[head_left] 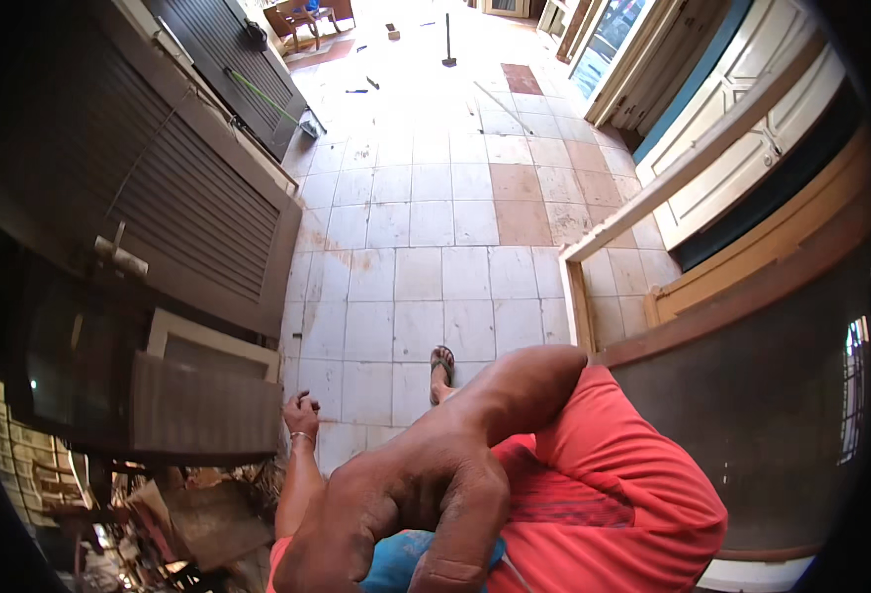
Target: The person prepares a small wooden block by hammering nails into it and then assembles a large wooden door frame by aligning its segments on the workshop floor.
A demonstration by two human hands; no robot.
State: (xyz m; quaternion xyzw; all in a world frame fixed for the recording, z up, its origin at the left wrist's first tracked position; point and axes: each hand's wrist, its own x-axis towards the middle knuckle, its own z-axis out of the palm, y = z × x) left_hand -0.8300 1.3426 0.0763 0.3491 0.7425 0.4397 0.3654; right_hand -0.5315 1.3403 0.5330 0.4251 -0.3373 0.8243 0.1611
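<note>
Lower left, bare left hand (302, 412) half open, fingers loosely curled, no object visible in it, just beside one grey-brown slatted panel (208, 405), contact unclear; right hand not made out. Counted outward: one coral-red cloth garment (643, 465), one dark strapped sandal (442, 354), one green-handled pole (262, 94), one dark long-handled tool (448, 44). Floor of square whitish tiles (419, 274), some reddish-brown, between dark louvred doors (198, 168) and pale panelled doors (732, 138), brightly lit far end.

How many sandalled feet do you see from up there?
1: the sandalled foot on the pale floor tiles, just beyond the bent arm. Another may be hidden behind the red clothing.
</note>
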